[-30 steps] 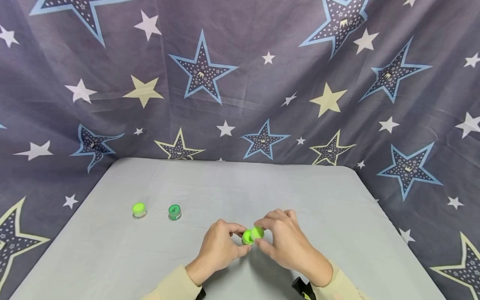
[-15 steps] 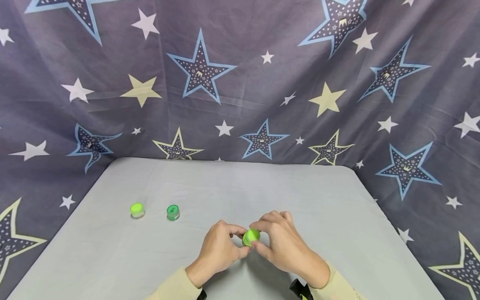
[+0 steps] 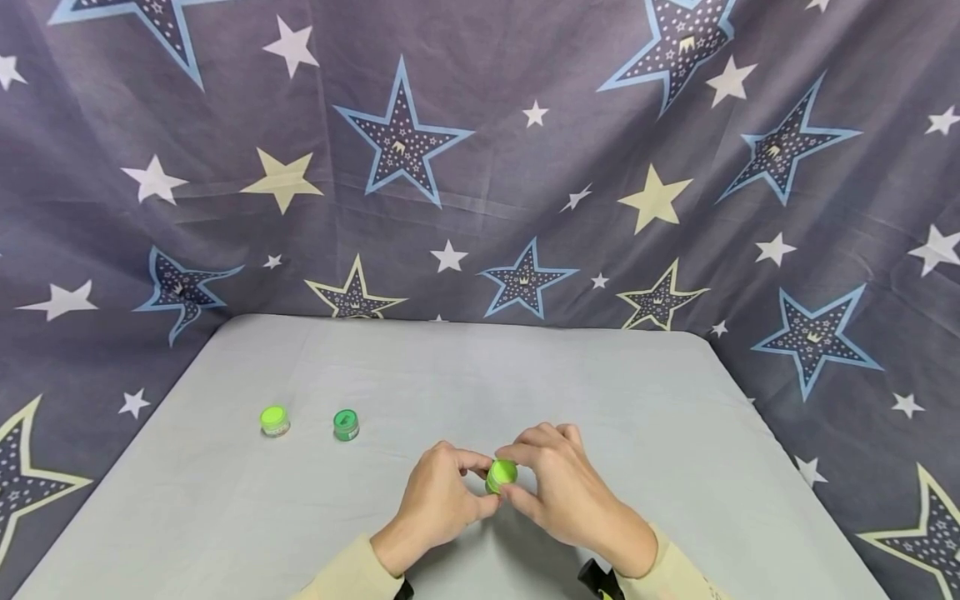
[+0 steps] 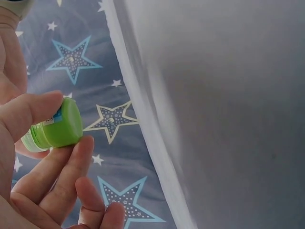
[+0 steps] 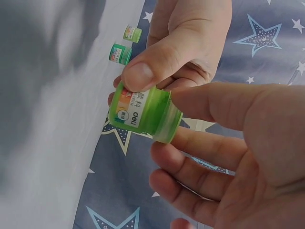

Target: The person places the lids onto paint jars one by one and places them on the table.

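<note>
Above the front middle of the table, my left hand (image 3: 442, 496) holds a small light green paint jar (image 5: 131, 112) between thumb and fingers. The jar has a printed label and is tilted in the wrist views. My right hand (image 3: 573, 500) pinches the jar's pale green lid (image 5: 167, 125) with thumb and fingertips. The lid sits over the jar's mouth; whether it is fully seated I cannot tell. In the left wrist view the bottom end of the jar (image 4: 66, 125) faces the camera. The paint inside is hidden.
A second light green jar (image 3: 274, 421) and a dark green jar (image 3: 346, 425) stand on the left part of the table (image 3: 600, 383), both lidded. A star-patterned curtain (image 3: 480, 167) hangs behind and beside the table.
My right hand has moved slightly left with the lid, from half beside the open jar to over its mouth. The bright green opening is now covered. My left hand stays almost still.
</note>
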Motion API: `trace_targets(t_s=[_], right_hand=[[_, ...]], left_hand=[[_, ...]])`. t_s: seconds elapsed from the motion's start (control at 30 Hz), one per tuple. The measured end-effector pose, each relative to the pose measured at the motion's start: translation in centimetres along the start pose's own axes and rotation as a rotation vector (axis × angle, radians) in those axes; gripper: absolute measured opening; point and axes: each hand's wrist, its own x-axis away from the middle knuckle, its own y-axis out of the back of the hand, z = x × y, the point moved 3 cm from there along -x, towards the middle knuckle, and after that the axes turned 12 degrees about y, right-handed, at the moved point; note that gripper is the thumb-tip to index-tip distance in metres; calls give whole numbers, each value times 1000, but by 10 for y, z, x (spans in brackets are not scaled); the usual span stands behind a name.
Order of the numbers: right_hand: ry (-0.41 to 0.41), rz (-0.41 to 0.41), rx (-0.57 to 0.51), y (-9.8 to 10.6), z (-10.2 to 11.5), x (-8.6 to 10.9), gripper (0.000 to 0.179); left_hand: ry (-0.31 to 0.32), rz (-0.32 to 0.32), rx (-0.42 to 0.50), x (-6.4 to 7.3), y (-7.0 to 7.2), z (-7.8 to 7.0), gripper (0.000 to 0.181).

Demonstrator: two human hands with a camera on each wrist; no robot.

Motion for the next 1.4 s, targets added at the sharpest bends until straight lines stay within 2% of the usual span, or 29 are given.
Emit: trace_targets(t_s=[0.4,0.63,0.83,1.07,1.4], right_hand=[[15,29,-17,-2,0,-1,29],[18,25,-26,-3,0,-1,28],[23,18,-40,-2,-1,-1,28],[30,38,-52,-2,-1,-1,30],[23,-14,-31,-4,-2,-1,26]], left_hand=[[-8,7,13,1,1,-2,24],[1,13,29,1,2,-2,25],[-14,12,35,0,2,-1,23],[-1,26,40,-1,3,-1,23],[-12,2,45,0,3,-2,23]])
